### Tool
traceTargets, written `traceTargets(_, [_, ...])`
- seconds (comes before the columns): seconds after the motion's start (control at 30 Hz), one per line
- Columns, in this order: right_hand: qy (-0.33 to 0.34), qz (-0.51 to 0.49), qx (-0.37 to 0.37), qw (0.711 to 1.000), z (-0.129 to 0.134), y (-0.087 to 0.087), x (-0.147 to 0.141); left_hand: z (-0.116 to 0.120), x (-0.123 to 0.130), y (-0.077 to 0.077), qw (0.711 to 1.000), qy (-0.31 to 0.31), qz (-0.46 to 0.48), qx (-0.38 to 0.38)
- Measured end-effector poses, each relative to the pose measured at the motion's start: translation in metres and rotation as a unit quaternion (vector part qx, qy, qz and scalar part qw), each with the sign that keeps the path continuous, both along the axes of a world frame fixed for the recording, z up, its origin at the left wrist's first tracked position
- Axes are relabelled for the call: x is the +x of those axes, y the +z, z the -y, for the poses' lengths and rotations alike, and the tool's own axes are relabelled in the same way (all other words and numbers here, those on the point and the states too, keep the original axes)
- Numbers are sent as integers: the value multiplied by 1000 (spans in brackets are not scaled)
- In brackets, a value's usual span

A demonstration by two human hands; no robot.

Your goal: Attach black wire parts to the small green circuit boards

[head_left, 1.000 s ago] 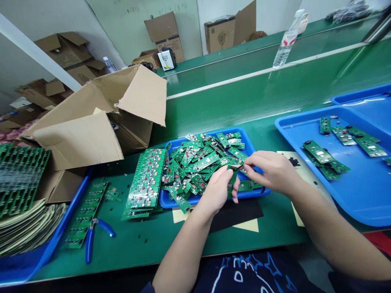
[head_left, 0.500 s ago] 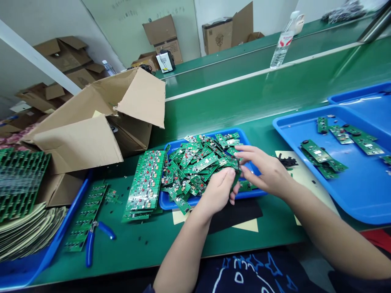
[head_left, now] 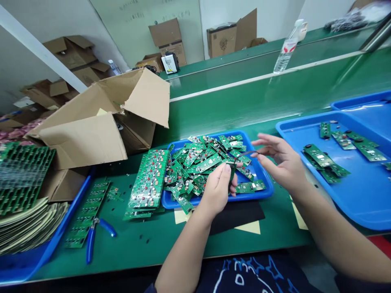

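My left hand [head_left: 218, 186] is closed on a small green circuit board [head_left: 232, 176], held upright over the front of a blue tray [head_left: 268, 191] heaped with similar boards [head_left: 207, 162]. To its right, my right hand [head_left: 279, 160] pinches the end of a thin dark strip [head_left: 246, 154] between thumb and finger, its other fingers spread. The strip runs from the held board toward my right fingertips. Left of the tray lies a stack of unseparated board panels [head_left: 149, 179].
Blue-handled cutters [head_left: 90, 244] lie beside a narrow panel [head_left: 88, 215] at the left. An open cardboard box [head_left: 82, 138] stands behind. At the right, another blue tray [head_left: 351, 199] holds several boards. A bottle [head_left: 285, 53] stands at the back.
My right hand has moved right, away from my left hand, and the dark strip now stretches between them. My left hand still holds the board. The view has shifted slightly.
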State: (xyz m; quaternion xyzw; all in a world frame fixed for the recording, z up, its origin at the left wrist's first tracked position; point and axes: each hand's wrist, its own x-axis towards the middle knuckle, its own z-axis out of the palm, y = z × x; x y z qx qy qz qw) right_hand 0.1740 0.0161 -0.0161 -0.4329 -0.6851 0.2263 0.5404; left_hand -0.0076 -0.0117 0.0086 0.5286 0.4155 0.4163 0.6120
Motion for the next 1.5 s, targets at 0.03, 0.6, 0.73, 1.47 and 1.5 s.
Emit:
traceTargets(0.03, [6,3,-6,1000,0,1,0,0,0,-1,1000,15,2,9])
traceTargets(0.6, [12,107,24,994,6,13,-2,-3,1,-14,996,-5,-49,77])
traceTargets(0.73, [34,95,-9,995,8,15,-8,-4,3,-15,998,-2,-31,62])
traceTargets(1.47, [119,126,154,973,6,13,7,-1,3,-9,920,91,-181,336])
traceTargets(1.5, [107,102,144,978,6,14,8,-1,2,-9,906,108,-188,364])
